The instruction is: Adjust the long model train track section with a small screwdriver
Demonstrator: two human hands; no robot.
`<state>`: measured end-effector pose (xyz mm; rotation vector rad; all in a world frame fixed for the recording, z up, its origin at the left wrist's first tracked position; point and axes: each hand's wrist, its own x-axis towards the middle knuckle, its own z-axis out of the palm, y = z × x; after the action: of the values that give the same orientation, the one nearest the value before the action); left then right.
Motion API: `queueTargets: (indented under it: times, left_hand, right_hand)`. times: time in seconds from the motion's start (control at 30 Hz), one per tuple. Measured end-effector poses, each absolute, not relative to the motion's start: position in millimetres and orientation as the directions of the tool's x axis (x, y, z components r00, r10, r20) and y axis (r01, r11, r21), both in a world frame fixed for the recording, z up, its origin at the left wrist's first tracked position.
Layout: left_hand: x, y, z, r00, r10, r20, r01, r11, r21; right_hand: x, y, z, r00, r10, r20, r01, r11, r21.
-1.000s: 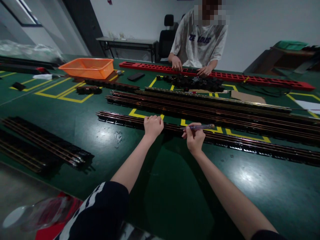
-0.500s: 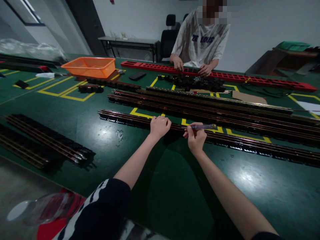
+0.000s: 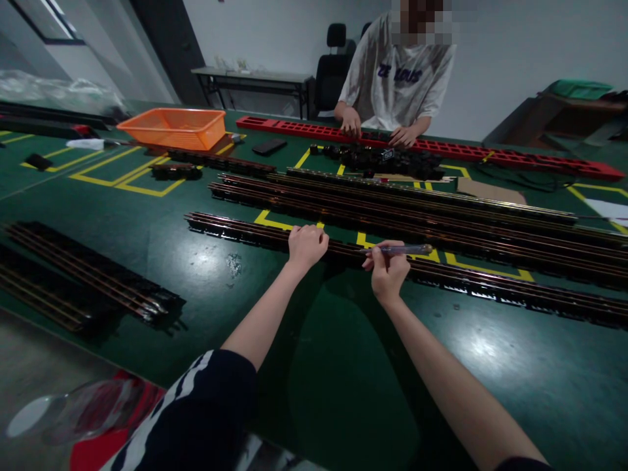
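My left grip (image 3: 307, 244) presses closed on the rail (image 3: 235, 230), my right grip (image 3: 387, 271) clamps a pen (image 3: 400, 249), and the orange basket's (image 3: 173, 129) contents stay hidden.

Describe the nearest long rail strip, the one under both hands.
The nearest rail strip is long, narrow, dark and glossy, with copper-coloured lines along its length and small black blocks along its near edge. It lies flat on the green table, crossing yellow tape lines. The left hand rests on it; the right hand holds a pen-like tool over it.

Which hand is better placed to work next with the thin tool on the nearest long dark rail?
Probably the right hand: it already grips the thin translucent pen-like tool above the nearest long dark copper-striped rail. The left hand only rests closed on that rail.
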<state>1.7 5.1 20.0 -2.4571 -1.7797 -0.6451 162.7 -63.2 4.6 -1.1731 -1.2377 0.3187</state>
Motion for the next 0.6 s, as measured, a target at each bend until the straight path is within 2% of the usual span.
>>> queueTargets:
  times: [0.1,0.3,0.6]
  left_hand:
    - [2.1,5.0,20.0,0.25,0.904,0.348,0.922,-0.332,0.2]
    - [2.2,4.9,20.2,0.262,0.899,0.351,0.92,-0.342,0.19]
    - [1.6,6.1,17.4,0.278,0.888,0.366,0.912,-0.364,0.191]
  right_hand:
    - [163.3,-63.2,6.0,0.404,0.724,0.559,0.381,0.423,-0.822]
    - [164.6,-62.8,2.2,0.328,0.75,0.574,0.412,0.433,-0.802]
    - [165.0,-61.9,3.5,0.333,0.749,0.573,0.387,0.446,-0.807]
